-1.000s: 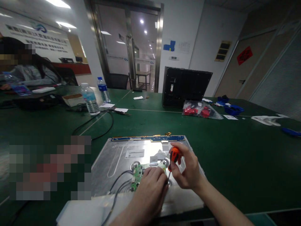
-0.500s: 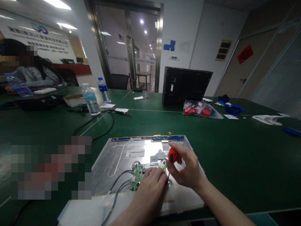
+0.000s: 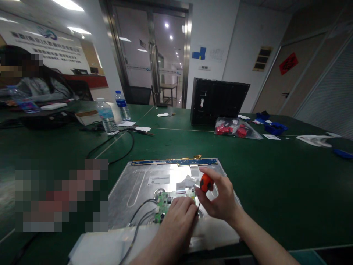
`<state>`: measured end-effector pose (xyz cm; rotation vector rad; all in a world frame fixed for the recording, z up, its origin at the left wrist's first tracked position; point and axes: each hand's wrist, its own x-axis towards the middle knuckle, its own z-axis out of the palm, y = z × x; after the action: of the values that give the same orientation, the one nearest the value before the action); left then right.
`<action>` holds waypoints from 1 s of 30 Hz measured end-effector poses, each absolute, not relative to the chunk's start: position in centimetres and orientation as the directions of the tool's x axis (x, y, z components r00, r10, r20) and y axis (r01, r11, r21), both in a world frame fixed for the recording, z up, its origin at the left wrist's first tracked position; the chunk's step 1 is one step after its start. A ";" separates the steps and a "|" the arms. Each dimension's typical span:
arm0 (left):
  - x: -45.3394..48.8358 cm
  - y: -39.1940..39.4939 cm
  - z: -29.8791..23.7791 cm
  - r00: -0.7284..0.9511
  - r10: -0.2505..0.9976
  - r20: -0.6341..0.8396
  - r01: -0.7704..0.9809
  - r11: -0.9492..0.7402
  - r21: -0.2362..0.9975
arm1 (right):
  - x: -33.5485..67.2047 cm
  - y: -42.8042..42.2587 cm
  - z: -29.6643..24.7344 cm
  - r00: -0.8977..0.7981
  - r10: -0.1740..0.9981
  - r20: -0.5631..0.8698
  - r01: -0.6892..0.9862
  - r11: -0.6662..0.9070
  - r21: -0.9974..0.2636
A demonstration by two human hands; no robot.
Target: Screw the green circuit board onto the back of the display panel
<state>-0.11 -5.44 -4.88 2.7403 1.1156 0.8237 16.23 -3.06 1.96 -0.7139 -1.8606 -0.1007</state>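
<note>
Covering the near middle of the matte green table (image 3: 275,176) is a flat, dull-silver metal panel (image 3: 138,184), rectangular with pressed ribs. On its near part sits a small green circuit board (image 3: 163,203), thin grey cables (image 3: 138,217) trailing toward the near left. The left hand (image 3: 179,213) lies curled, fingers down on the board. The right hand (image 3: 220,200) pinches a round-topped orange screwdriver (image 3: 205,183), its thin shaft slanting down beside the left fingers.
</note>
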 end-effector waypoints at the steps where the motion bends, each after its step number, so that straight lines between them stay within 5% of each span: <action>1: -0.1 -5.4 -4.9 0.593 0.666 0.451 0.627 -0.734 0.259 | 16.2 -3.1 2.0 -0.239 0.426 0.873 0.509 0.820 -0.260; 30: 0.0 -5.7 -4.4 0.592 0.686 0.423 0.646 -0.718 0.260 | 16.4 -3.1 1.6 -0.215 0.407 0.888 0.455 0.846 -0.277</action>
<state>0.01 -5.69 -4.40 2.7322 1.1454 0.7775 16.39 -3.08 1.62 -0.6510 -1.8352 -0.0506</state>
